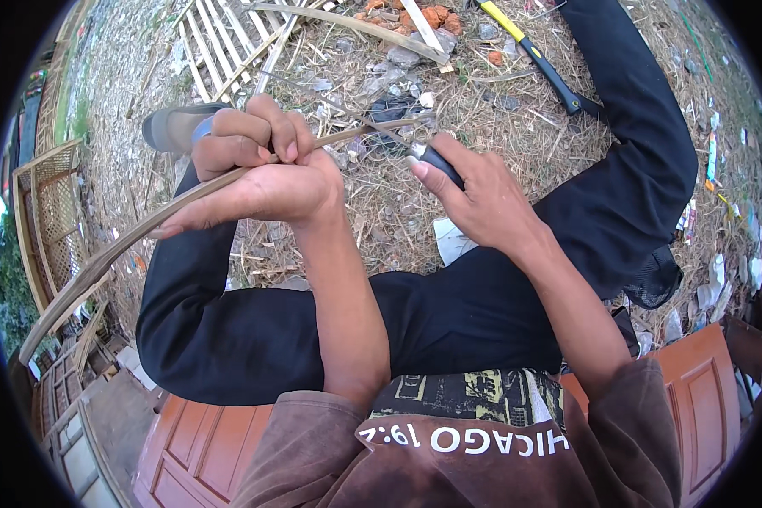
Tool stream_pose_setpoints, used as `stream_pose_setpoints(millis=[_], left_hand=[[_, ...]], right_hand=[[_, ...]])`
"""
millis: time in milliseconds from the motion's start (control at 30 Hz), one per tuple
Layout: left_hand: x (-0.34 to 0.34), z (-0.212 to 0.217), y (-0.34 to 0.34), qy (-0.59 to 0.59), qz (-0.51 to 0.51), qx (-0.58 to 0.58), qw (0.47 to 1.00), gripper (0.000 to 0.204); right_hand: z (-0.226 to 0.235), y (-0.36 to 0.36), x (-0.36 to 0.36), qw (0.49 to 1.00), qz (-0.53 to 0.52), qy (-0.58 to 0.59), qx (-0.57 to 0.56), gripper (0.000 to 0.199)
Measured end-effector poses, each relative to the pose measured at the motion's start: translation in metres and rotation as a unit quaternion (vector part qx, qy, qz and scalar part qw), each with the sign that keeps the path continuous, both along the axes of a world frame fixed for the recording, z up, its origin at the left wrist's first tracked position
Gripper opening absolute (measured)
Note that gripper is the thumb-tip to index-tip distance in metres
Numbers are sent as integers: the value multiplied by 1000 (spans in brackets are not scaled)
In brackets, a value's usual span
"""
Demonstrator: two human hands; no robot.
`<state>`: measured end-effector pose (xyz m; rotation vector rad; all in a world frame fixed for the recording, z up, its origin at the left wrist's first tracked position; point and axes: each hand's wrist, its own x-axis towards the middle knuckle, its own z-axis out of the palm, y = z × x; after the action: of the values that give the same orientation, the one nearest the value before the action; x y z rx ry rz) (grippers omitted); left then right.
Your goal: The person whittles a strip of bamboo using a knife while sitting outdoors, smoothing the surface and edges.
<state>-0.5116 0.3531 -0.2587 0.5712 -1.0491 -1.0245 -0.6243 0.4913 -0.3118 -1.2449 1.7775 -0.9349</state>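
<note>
My left hand [258,165] is closed around a long thin bamboo strip [102,262] that runs from the lower left up toward the centre. My right hand [474,199] grips the dark handle of a knife [438,159], whose end meets the strip's thin tip near the middle of the view. Both hands are raised above my legs in black trousers [449,313], which are bent apart over dry, straw-covered ground.
A hammer with a yellow and black handle [538,59] lies on the ground at the top. Bamboo slats [229,42], broken bricks [436,15] and litter lie beyond. A woven lattice frame [51,212] stands left. I sit on an orange panelled door [703,389].
</note>
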Motion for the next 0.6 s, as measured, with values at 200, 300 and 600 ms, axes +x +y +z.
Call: stream_pose_setpoints(millis=[200,300,600], left_hand=[[14,-7,-2,32,-5,23,999,79],[8,-3,1,-13,17,25,999,79],[2,-1,-1,-5,8,19,1000,78]], right_hand=[[-29,-1,-17,995,-25,42,85,34],[0,3,1,994,10,85,74,33],[-10,3,-3,999,-6,1,46,37]])
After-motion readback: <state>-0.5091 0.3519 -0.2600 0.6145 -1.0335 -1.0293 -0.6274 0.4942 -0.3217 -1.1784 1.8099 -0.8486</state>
